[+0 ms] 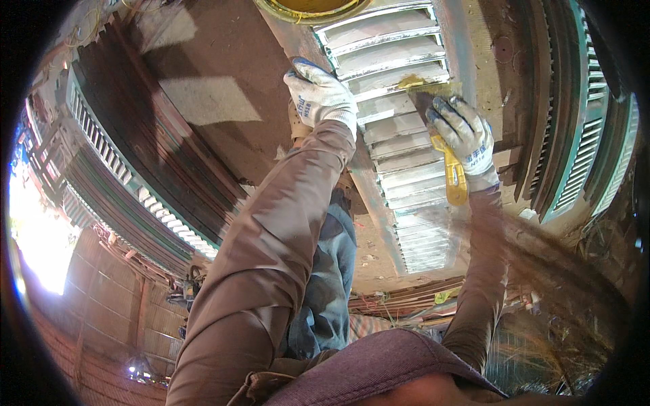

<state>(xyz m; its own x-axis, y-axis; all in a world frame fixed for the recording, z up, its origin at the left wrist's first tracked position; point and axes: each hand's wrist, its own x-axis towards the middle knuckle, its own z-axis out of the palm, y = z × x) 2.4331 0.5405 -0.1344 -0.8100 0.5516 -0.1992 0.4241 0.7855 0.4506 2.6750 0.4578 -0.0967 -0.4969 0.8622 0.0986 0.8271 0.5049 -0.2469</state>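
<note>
A louvred wooden shutter (406, 142) with white slats and a worn grey-green frame lies below me. My right hand (467, 132), in a white glove with dark stained fingertips, is closed around a putty knife (455, 179) with a yellow handle. The knife's broad blade is against an upper slat, where a smear of yellow-brown paste (412, 82) shows. At the shutter's left frame edge is my left hand (323, 98), gloved in white with blue-stained fingers. Its fingers are curled, and what they hold, if anything, is hidden.
A round container (311, 13) with a yellow-smeared rim stands at the top, beyond the shutter. Stacked louvred shutters (101, 135) lean along the left. More green-edged shutters (575, 162) stand at the right. A blurred brown bristly shape (555, 264) crosses near my right forearm.
</note>
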